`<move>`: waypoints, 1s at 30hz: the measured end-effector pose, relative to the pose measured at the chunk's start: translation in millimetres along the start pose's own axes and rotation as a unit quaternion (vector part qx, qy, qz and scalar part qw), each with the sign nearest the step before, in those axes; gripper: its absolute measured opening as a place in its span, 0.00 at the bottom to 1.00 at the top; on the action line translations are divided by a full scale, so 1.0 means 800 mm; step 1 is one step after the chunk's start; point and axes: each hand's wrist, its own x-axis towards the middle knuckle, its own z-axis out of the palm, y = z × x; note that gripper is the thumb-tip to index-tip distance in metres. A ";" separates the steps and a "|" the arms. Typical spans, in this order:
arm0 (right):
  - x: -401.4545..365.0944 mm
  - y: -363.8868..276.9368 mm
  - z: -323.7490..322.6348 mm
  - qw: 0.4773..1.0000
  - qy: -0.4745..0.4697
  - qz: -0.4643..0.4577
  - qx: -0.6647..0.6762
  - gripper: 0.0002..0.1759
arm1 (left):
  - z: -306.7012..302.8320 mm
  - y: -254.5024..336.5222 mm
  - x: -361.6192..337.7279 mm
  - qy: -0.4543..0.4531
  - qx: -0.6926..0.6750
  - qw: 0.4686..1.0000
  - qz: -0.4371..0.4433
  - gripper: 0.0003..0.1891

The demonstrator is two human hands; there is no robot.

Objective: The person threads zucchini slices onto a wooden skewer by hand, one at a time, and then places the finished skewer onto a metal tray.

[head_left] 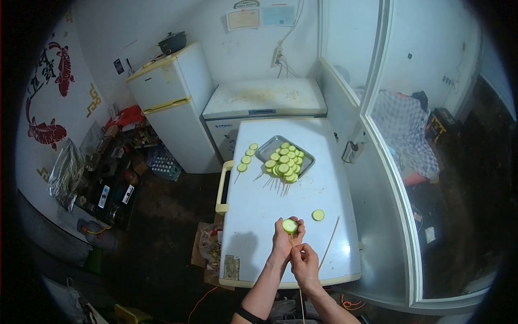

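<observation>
My left hand point(280, 241) holds a round zucchini slice point(290, 226) with pale flesh and a green rim, its fingers curled around the edge. Just below, my right hand point(306, 265) pinches a thin bamboo skewer point(301, 305), whose upper end meets the slice's lower edge. One loose zucchini slice point(318, 215) lies on the white surface point(259, 216) to the upper right of my hands. Another bare skewer point(330, 242) rests at the right. Farther back, a metal tray point(308, 163) carries piled skewered slices point(284, 159), their sticks poking over its near edge.
A skewer of several zucchini slices point(246, 160) lies left of the tray. The white surface has a yellow handle point(222, 189) on its left side. Behind stand a chest freezer point(264, 97) and a refrigerator point(172, 97). A glazed partition point(372, 189) runs along the right.
</observation>
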 end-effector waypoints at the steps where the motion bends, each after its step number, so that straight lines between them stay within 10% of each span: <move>1: 0.000 0.002 0.000 1.000 0.003 -0.005 -0.006 0.10 | -0.001 0.000 0.000 0.000 0.000 1.000 0.000 0.23; 30: -0.009 0.008 -0.003 0.997 0.018 -0.058 -0.046 0.09 | 0.008 -0.012 -0.024 -0.066 0.103 0.992 0.032 0.17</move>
